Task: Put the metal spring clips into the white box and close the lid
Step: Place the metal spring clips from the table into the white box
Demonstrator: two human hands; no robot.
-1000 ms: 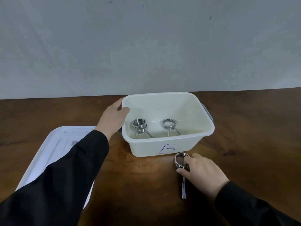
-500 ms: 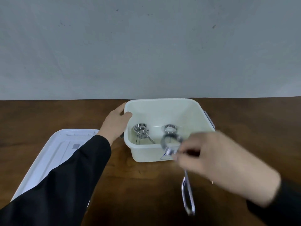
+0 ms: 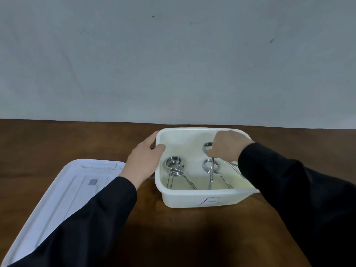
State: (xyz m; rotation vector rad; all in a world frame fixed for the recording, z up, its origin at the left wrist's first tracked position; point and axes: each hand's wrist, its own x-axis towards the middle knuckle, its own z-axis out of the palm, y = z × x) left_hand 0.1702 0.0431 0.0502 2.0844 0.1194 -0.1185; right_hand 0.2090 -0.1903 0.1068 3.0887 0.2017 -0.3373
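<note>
The white box, marked with a blue letter on its front, stands open on the wooden table. Inside lie a thick spring clip at the left and a second spring clip in the middle. My right hand is inside the box over its right half, pinching a third spring clip whose coil shows by my fingers and whose handles hang down. My left hand grips the box's left rim. The white lid lies flat on the table to the left, partly under my left sleeve.
A brown wooden table carries everything; a plain grey wall rises right behind it. Bare wood lies in front of the box and to its right.
My right hand picked the spring clip up from the table in front of the box and carried it up and over the rim into the box. My left hand stayed on the box's left rim.
</note>
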